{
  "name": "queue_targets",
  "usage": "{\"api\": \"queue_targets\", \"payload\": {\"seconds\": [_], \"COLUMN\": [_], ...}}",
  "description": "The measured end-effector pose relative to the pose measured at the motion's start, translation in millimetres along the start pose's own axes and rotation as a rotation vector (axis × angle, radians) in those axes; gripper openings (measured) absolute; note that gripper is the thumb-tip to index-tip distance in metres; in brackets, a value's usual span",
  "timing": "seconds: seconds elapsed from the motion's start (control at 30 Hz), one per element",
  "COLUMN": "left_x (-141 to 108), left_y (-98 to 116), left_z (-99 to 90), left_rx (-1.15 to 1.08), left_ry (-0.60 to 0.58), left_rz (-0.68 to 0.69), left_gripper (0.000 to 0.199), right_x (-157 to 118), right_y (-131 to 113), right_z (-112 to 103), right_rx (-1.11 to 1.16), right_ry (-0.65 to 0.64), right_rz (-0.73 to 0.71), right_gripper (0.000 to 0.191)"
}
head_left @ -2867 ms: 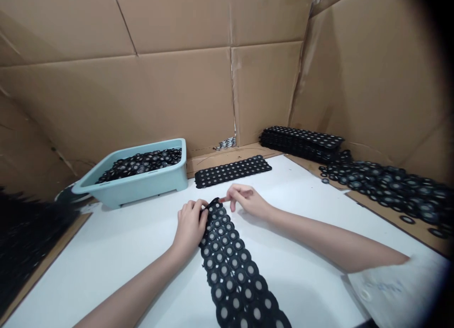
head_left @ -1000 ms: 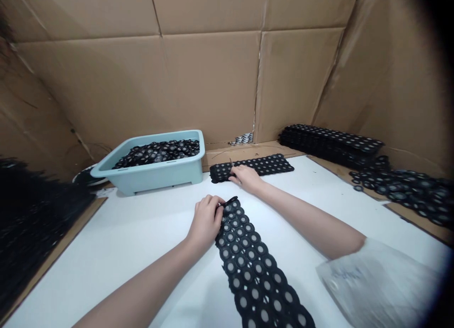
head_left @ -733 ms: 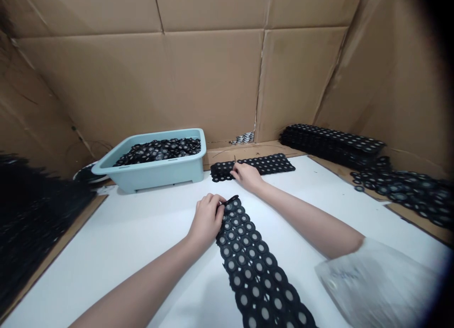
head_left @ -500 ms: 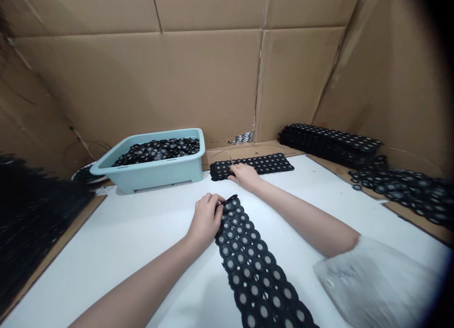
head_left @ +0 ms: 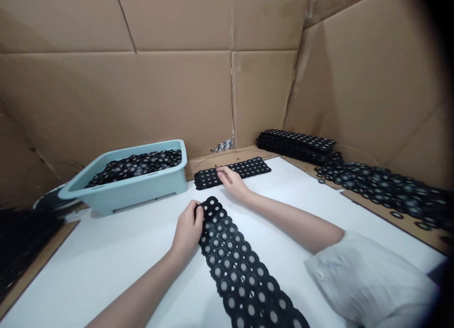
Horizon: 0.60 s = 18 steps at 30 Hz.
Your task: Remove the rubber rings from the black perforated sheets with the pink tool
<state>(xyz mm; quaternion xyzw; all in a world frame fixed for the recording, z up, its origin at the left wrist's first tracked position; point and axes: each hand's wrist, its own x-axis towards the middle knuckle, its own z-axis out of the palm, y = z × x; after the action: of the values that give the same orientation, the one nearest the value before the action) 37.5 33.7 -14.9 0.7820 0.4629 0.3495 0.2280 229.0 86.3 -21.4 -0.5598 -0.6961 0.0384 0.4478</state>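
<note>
A long black strip of joined rings with pale centres (head_left: 243, 266) lies on the white table, running toward the near edge. My left hand (head_left: 187, 224) pinches its far left corner between thumb and fingers. My right hand (head_left: 232, 182) is closed around a thin, pointed tool (head_left: 216, 167) whose tip shows beyond the fingers; most of it is hidden. That hand is beside a shorter black ring strip (head_left: 250, 167) lying flat farther back.
A light blue basin (head_left: 142, 191) of black rings stands at the back left. Stacked strips (head_left: 296, 145) and loose rings (head_left: 383, 183) lie at the right. Cardboard walls (head_left: 177, 91) rise behind. A dark heap (head_left: 24, 243) sits far left.
The view has turned to the right. My right hand has tilted with its fingers raised slightly. The far end of the near strip now lies flatter beside my left hand.
</note>
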Motion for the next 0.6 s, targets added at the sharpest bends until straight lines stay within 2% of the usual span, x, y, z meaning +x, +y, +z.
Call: {"api": "queue_targets", "payload": {"seconds": [0.07,0.13,0.2,0.3,0.4,0.6], "left_x": [-2,-2,0,3,4,4], "left_y": [2,1,-3,-9,-13,-10], "left_z": [-0.9,-0.9,-0.3,0.7,1.0,-0.8], "left_rx": [-0.029,-0.059,-0.087,-0.145,-0.205,-0.288], "left_ry": [0.024,0.036,0.031,-0.005,-0.027,-0.025], "left_rz": [-0.059,-0.103,-0.128,-0.132,-0.126,-0.167], "left_gripper": [0.016,0.015,0.017,0.022,0.023,0.021], "right_x": [-7,-15,-24,-38,-52,-64], "right_y": [-15,-34,-53,-74,-76,-55], "right_z": [-7,-17,-26,-32,-25,-6], "right_rx": [0.15,0.442,0.636,0.832,0.921,0.87], "right_ry": [0.01,0.037,0.086,0.078,-0.02,-0.1], "right_rz": [0.034,0.12,0.2,0.256,0.305,0.463], "right_gripper": [0.031,0.031,0.031,0.017,0.011,0.024]}}
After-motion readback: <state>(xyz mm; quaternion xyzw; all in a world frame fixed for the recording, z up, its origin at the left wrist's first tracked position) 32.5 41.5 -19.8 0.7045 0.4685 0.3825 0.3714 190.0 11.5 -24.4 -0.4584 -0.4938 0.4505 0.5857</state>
